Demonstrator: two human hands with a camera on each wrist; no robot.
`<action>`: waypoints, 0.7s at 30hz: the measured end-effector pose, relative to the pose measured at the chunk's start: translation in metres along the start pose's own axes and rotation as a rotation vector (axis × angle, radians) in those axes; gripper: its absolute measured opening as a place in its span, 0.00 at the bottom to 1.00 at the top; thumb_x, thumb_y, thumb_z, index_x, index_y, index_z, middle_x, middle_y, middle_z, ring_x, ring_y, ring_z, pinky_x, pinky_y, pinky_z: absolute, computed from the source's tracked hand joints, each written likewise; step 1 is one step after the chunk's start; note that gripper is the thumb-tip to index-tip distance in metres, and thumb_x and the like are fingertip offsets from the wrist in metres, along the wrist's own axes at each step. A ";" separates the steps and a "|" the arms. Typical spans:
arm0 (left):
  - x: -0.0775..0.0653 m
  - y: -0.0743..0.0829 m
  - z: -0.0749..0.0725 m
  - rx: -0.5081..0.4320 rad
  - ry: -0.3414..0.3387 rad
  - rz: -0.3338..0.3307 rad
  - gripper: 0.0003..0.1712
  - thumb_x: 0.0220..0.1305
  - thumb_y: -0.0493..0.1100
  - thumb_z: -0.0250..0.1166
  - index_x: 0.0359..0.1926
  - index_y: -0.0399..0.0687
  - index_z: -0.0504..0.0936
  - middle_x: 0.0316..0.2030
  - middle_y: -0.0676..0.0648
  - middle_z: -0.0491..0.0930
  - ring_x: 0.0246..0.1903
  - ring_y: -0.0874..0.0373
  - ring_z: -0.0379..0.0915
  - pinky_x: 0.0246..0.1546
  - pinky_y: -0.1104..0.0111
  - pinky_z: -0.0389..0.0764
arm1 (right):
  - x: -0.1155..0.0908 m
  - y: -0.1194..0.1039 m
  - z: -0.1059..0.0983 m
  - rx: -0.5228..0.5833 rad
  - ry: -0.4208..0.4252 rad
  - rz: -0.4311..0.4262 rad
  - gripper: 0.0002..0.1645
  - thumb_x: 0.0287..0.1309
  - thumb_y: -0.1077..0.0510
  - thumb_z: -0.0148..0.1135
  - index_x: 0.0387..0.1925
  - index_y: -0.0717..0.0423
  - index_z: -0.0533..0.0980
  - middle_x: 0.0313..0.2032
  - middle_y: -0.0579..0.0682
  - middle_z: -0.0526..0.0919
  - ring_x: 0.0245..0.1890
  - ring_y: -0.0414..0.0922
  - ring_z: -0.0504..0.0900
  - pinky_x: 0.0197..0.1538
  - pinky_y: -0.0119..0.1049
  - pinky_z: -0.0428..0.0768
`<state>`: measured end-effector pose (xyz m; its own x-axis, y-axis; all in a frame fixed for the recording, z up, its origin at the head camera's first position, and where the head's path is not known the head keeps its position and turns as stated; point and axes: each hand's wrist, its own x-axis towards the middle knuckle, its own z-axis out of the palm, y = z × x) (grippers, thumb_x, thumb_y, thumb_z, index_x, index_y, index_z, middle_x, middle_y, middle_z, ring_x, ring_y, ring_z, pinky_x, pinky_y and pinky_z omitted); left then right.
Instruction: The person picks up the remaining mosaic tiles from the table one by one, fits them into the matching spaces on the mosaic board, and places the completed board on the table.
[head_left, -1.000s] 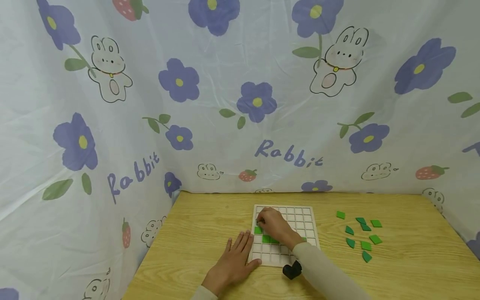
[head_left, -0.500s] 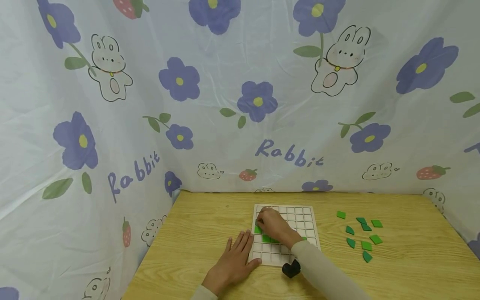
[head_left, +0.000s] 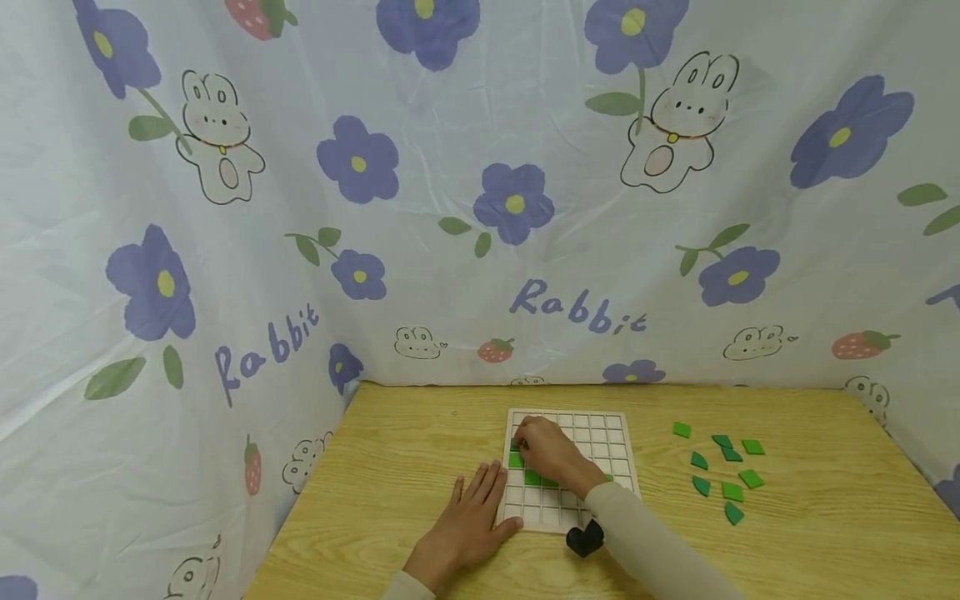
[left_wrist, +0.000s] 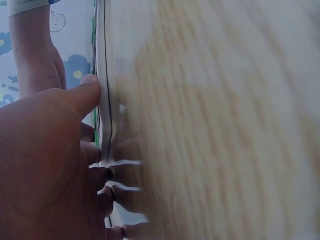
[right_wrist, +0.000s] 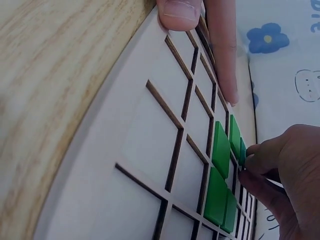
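A white gridded board lies on the wooden table, with several light green square tiles set in its cells. At the board's far left, my right hand pinches a dark green rounded tile in the left column, just beyond a light green square tile. Fingertips cover part of the dark tile. My left hand lies with spread, straight fingers along the board's left edge. In the left wrist view, the left thumb rests against the board's near edge.
To the right of the board lie loose light green square tiles and dark green quarter-round tiles. A black heart-shaped object sits by the right sleeve, near the board's front edge. A patterned curtain stands behind the table.
My right fingers have shifted very slightly, and a little more of the dark green tile shows beneath them. My left hand and the loose tiles stay in place.
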<state>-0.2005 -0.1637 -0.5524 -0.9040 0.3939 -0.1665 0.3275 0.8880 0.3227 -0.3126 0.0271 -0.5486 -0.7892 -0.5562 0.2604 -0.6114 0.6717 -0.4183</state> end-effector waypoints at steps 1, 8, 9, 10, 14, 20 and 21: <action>0.000 0.000 0.000 -0.002 0.000 -0.001 0.50 0.81 0.69 0.50 0.87 0.44 0.50 0.87 0.43 0.45 0.86 0.44 0.41 0.82 0.36 0.48 | -0.001 0.000 -0.001 0.012 0.005 0.003 0.10 0.68 0.70 0.66 0.43 0.60 0.90 0.44 0.52 0.89 0.49 0.52 0.89 0.52 0.45 0.89; 0.000 0.001 -0.001 -0.007 -0.002 -0.004 0.49 0.81 0.69 0.51 0.86 0.44 0.50 0.87 0.42 0.45 0.86 0.43 0.40 0.82 0.36 0.48 | -0.006 0.002 -0.016 0.026 0.055 0.008 0.08 0.69 0.68 0.68 0.44 0.59 0.89 0.43 0.50 0.89 0.42 0.46 0.88 0.44 0.39 0.88; 0.000 0.001 -0.001 -0.006 -0.003 -0.006 0.50 0.81 0.69 0.51 0.87 0.44 0.50 0.87 0.43 0.45 0.86 0.43 0.40 0.82 0.36 0.47 | -0.007 0.003 -0.020 0.029 0.063 0.004 0.07 0.69 0.68 0.68 0.44 0.59 0.89 0.42 0.50 0.88 0.41 0.45 0.88 0.43 0.38 0.87; 0.000 0.000 0.000 -0.002 -0.002 -0.006 0.50 0.81 0.69 0.51 0.86 0.44 0.50 0.87 0.43 0.45 0.86 0.43 0.40 0.82 0.35 0.48 | -0.009 0.004 -0.023 0.039 0.069 0.002 0.07 0.69 0.68 0.69 0.44 0.59 0.89 0.41 0.50 0.88 0.40 0.45 0.87 0.42 0.38 0.87; 0.000 0.000 0.000 0.004 0.005 -0.004 0.50 0.81 0.69 0.51 0.86 0.43 0.50 0.87 0.42 0.45 0.86 0.43 0.41 0.82 0.36 0.48 | -0.015 0.010 -0.035 0.063 0.107 0.009 0.08 0.70 0.68 0.68 0.44 0.58 0.89 0.40 0.49 0.88 0.39 0.44 0.87 0.43 0.38 0.87; 0.001 0.001 0.000 -0.007 0.006 0.000 0.50 0.81 0.69 0.51 0.86 0.43 0.50 0.87 0.41 0.46 0.86 0.42 0.41 0.82 0.36 0.47 | -0.028 0.021 -0.056 0.060 0.147 0.040 0.06 0.69 0.66 0.69 0.42 0.55 0.88 0.40 0.48 0.88 0.38 0.41 0.86 0.41 0.35 0.86; 0.001 0.002 -0.001 -0.006 0.008 -0.001 0.50 0.81 0.69 0.51 0.86 0.43 0.50 0.87 0.41 0.46 0.86 0.42 0.41 0.82 0.36 0.47 | -0.030 0.022 -0.060 0.059 0.155 0.038 0.06 0.68 0.66 0.70 0.42 0.54 0.88 0.39 0.49 0.88 0.37 0.41 0.85 0.40 0.35 0.85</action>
<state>-0.2011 -0.1616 -0.5514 -0.9063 0.3915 -0.1594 0.3253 0.8868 0.3283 -0.3063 0.0881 -0.5133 -0.8137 -0.4463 0.3725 -0.5804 0.6584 -0.4792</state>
